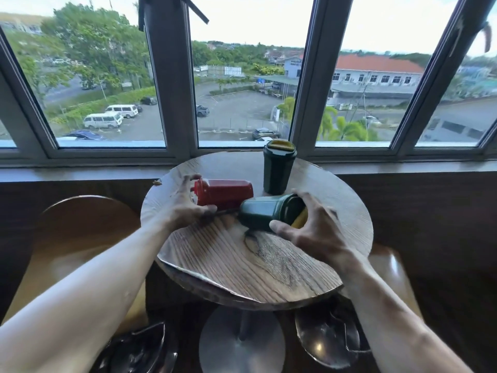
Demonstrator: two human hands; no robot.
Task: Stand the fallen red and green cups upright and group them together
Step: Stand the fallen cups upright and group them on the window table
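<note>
A red cup lies on its side on the round wooden table, lid end pointing left. My left hand curls around that lid end, fingers over the top and thumb below. A green cup with a yellow lid lies on its side just right of the red one, lid end pointing right. My right hand wraps around its lid end. A second green cup with a yellow lid stands upright at the table's far edge.
The window sill and window frame run right behind the table. Wooden stools stand at the left and right. The table's metal pedestal base is below.
</note>
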